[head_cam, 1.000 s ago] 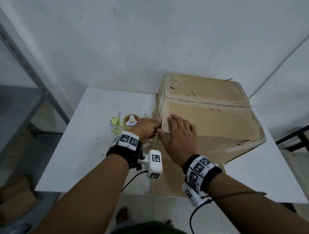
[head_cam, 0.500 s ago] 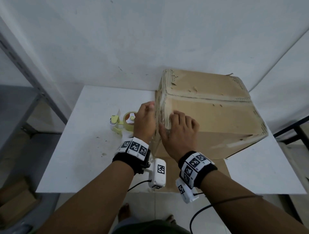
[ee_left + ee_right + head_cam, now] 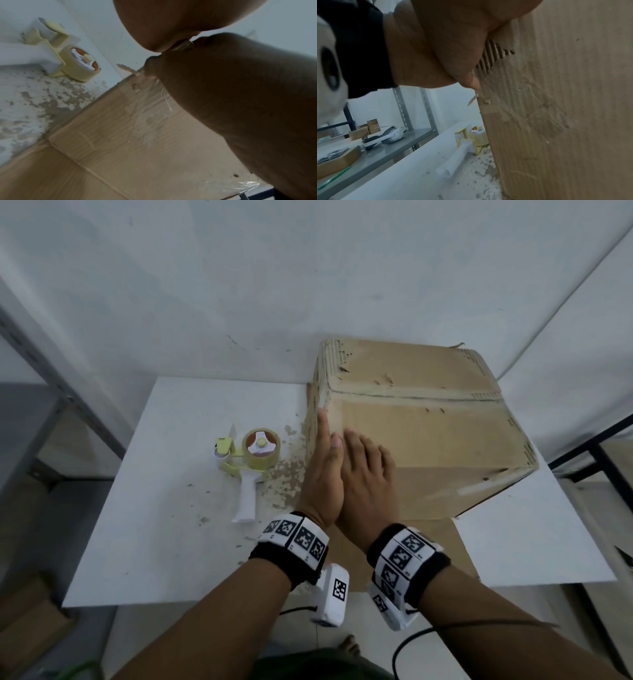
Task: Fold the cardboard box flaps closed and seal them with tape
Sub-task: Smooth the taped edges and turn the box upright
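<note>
A worn cardboard box [image 3: 428, 426] stands on the white table [image 3: 164, 542] with its top flaps folded shut. My left hand [image 3: 322, 470] lies flat with straight fingers against the box's left side near the top edge. My right hand [image 3: 368, 474] rests flat on the top, fingers spread over the left corner. Clear tape [image 3: 154, 108] shows on the cardboard [image 3: 120, 135] in the left wrist view, and the box wall [image 3: 556, 108] fills the right wrist view. A yellow and white tape dispenser [image 3: 250, 463] lies on the table left of the box, untouched.
Peeled patches [image 3: 284, 474] mark the table between dispenser and box. A flat cardboard sheet [image 3: 445, 549] lies under the box at the front edge. A grey metal shelf [image 3: 376, 146] with small boxes and a headset stands to the left. White walls close behind.
My left hand has gone from curled at the box's corner to flat with straight fingers along the left side. The right hand slid slightly along the top. The tape dispenser is now uncovered.
</note>
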